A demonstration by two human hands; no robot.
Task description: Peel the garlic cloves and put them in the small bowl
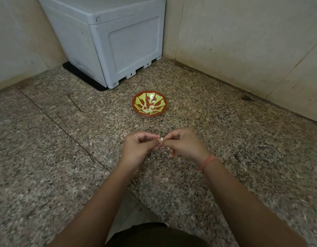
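left hand (138,145): fingers curled, thumb and fingertips pinching the left end of the clove; held above the floor, near the body.
small bowl (137,100): red-brown with a yellow-green pattern, on the speckled stone floor (65,157) beyond the hands, well apart from them.
peeled cloves (149,110): small pale heap at the bowl's bottom, so the task looks partly done.
garlic clove (161,139): in the air between both hands, pinched from both sides. Small, pale cream; only a sliver shows between the fingertips. A thin wisp of skin (159,134) sticks up from it.
clove handling (judgement): very light, firm core, papery brittle skin that tears in strips. Once bare, probably slick and a bit sticky, so easy to drop.
where to hold (judgement): pin one end with the left fingertips, lift the loose skin edge with a right nail, strip lengthwise. Don't squeeze the middle, as it may bruise or shoot out.
right hand (182,145): fingers curled, thumb and forefinger nipping the clove's right side; lower fingers tucked under. Can't tell whether it holds the skin or the flesh.
wristband (207,163): orange-pink, on the right wrist, clear of the work.
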